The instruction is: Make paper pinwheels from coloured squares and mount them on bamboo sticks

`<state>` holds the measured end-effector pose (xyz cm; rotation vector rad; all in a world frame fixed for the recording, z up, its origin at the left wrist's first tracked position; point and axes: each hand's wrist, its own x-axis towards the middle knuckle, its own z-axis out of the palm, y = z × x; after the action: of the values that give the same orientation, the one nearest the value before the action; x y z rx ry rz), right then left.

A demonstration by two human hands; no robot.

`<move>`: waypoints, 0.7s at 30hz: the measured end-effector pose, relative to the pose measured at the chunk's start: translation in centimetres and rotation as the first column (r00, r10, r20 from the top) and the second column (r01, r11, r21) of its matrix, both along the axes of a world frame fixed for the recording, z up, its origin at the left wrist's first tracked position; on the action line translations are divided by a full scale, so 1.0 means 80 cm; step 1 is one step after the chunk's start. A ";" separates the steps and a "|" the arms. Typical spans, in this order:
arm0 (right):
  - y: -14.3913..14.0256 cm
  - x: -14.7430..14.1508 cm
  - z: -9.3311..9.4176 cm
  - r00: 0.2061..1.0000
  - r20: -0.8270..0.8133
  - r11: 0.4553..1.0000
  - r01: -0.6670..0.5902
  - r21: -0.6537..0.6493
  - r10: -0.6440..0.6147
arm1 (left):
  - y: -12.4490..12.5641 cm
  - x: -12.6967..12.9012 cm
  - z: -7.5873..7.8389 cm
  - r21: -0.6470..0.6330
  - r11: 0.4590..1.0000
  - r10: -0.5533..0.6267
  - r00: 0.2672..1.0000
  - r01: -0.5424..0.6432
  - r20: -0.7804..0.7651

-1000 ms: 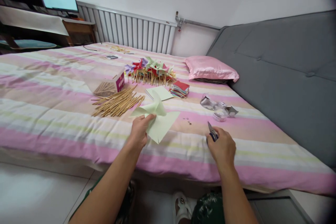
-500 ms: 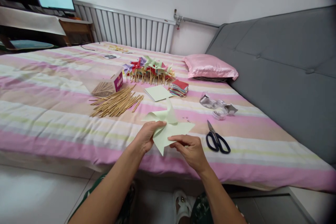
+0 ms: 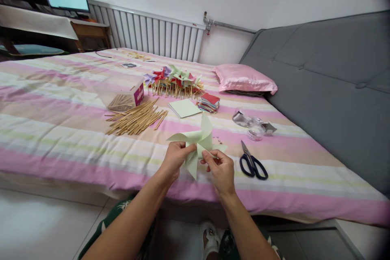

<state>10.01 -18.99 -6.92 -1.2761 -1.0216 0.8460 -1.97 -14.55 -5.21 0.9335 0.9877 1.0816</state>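
Note:
A pale green paper pinwheel (image 3: 199, 140), partly folded, is held above the front edge of the striped bed (image 3: 61, 130). My left hand (image 3: 176, 158) pinches its left side near the centre. My right hand (image 3: 219, 168) grips a flap on its right side and bends it toward the middle. Black-handled scissors (image 3: 252, 162) lie on the cover just right of my right hand, untouched. A few tiny dark pins (image 3: 217, 137) lie on the cover behind the paper.
Loose wooden sticks (image 3: 137, 118) and a clear box of sticks (image 3: 123, 96) lie at left. Behind are finished pinwheels (image 3: 173, 79), a green sheet (image 3: 184, 108), stacked coloured paper (image 3: 209, 102), a tape roll and wrappers (image 3: 254, 126), a pink pillow (image 3: 243, 79) and a grey headboard (image 3: 329, 85).
My right hand set the scissors down on the cover and came over to the green paper. Both hands now hold it, and another flap has been bent up toward the centre.

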 end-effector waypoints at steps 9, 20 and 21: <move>0.003 -0.007 -0.004 0.993 -0.018 0.993 0.117 -0.011 -0.118 | -0.004 0.002 0.001 0.031 0.999 -0.008 1.000 0.009 -0.028; 0.007 -0.007 -0.005 0.982 -0.102 0.987 0.153 -0.052 -0.157 | -0.005 0.004 0.002 -0.001 0.999 -0.037 0.999 0.037 -0.030; 0.007 -0.007 -0.004 0.982 -0.104 0.986 0.152 -0.061 -0.158 | -0.005 0.004 0.002 0.000 0.999 -0.038 0.999 0.038 -0.029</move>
<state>9.45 -18.42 -7.27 -1.3220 -0.8076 0.8175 -1.66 -14.91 -5.05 0.9671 0.9901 1.0389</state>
